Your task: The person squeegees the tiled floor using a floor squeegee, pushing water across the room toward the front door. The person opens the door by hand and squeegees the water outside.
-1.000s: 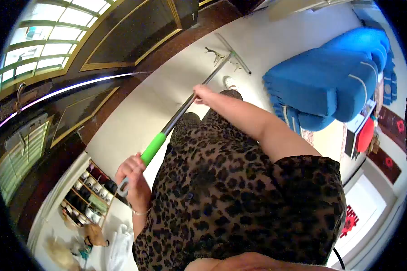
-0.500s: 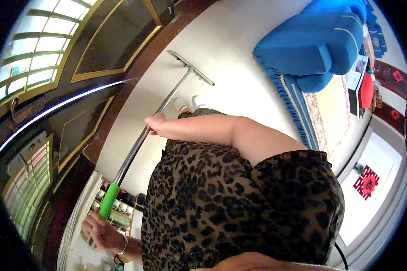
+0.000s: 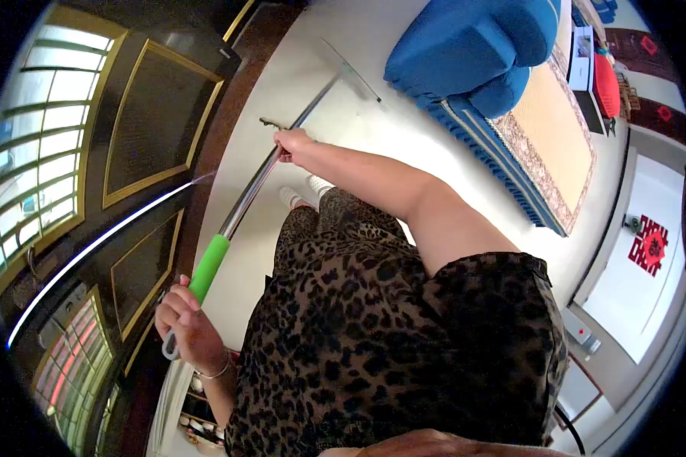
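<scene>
A long metal pole (image 3: 249,196) runs slanting over the floor, with a green grip (image 3: 208,268) and a grey loop at its near end. My left hand (image 3: 187,321) is closed round the near end, by the green grip and loop. Farther along, my right hand (image 3: 291,145) wraps round the metal part. At the far end, a thin wide crossbar head (image 3: 351,70) rests at floor level, blurred by motion. Just beyond my right hand shows a small dark patterned thing (image 3: 270,123) that I cannot make out.
Pale floor (image 3: 404,145) stretches ahead of my white shoes (image 3: 293,198). A blue covered sofa (image 3: 465,53) and a patterned rug (image 3: 552,129) are at the upper right. Dark gold-trimmed doors (image 3: 160,122) line the left. A white door (image 3: 640,305) with red decoration is at right.
The view has shifted, with sofa and rug now farther up. The crossbar head has moved up and slightly right, and both hands have moved up and right in view. Both keep their hold.
</scene>
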Available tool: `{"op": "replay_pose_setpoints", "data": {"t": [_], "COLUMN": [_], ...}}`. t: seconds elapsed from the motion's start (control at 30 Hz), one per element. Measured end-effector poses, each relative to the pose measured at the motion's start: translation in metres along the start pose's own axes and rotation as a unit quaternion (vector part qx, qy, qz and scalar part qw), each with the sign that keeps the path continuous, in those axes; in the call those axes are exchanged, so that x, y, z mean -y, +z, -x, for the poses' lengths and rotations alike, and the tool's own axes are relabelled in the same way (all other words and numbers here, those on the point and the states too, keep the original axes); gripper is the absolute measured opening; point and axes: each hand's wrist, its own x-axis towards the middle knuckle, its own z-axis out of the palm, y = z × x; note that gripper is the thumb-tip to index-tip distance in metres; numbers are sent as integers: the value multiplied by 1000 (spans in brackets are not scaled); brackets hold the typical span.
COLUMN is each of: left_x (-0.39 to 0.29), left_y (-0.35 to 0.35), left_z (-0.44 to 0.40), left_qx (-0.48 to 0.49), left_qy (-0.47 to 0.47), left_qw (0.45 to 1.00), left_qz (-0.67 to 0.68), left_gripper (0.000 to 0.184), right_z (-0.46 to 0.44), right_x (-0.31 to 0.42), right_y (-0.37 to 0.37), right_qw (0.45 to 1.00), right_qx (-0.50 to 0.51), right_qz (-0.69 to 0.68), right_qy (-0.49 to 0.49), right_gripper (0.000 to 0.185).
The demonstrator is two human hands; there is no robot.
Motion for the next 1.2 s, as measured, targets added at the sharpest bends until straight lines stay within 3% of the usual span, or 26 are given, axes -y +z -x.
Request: {"op": "replay_pose_setpoints", "data": {"t": [0.17,0.27,0.37,0.47,0.57,0.83,0.97,1.2], "left_x": [39,65,103,144,155,79,39,-28], "left_y": [55,81,95,116,110,25,-57,-160], "left_z": [-11,-25,-45,-59,-41,10,62,152], "left_qx": [52,20,70,123,131,92,84,41], "left_qy": [74,57,70,71,46,-16,-39,-58], "left_qw": [995,998,995,989,989,991,990,983], "left_qz": [-33,-19,-20,-41,-57,-96,-106,-167], "left_gripper": [24,24,23,21,21,24,26,30], "right_z": [-60,-99,-105,-163,-161,-68,-28,71], "right_x": [44,81,111,100,83,-9,-90,-218], "right_y": [-18,-39,-63,-105,-109,-39,8,99], "right_qw": [994,992,988,978,989,996,997,992], "right_qx": [-53,-57,-83,-95,-96,-25,39,55], "right_qz": [87,99,117,153,105,90,62,86], "right_qy": [-34,-50,-59,-104,-40,0,18,68], "right_gripper": [13,11,11,13,12,17,17,21]}}
